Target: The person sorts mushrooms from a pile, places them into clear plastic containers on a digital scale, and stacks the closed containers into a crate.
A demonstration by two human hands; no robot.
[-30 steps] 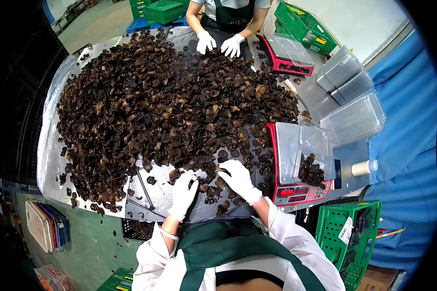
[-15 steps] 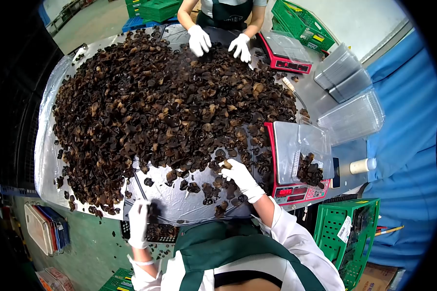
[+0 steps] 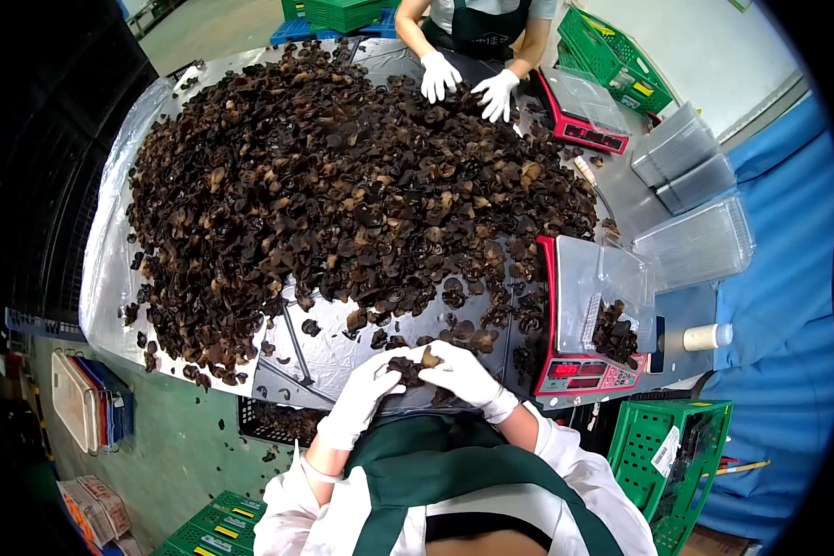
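Note:
Both my hands wear white gloves and meet near the table's front edge. My left hand (image 3: 366,394) has its fingers closed on a dark fungus piece (image 3: 405,371). Beside it, my right hand (image 3: 461,373) pinches a lighter brown fungus piece (image 3: 429,359). A large heap of dark brown fungus (image 3: 343,185) spreads beyond them, with loose pieces close to my fingers. Right of my hands stands a red scale (image 3: 579,371) with lit digits, bearing a clear plastic box (image 3: 641,278) with some fungus inside.
Across the table a co-worker's gloved hands (image 3: 473,88) touch the heap near another red scale (image 3: 588,130). Stacked clear boxes (image 3: 695,236) and a white bottle (image 3: 707,336) are at right. A green crate (image 3: 635,449) stands below right; a black crate (image 3: 264,422) sits under the front edge.
My left hand moved from the heap to the front left edge, then came back beside my right hand. My right hand drew nearer to me. The view shifted slightly.

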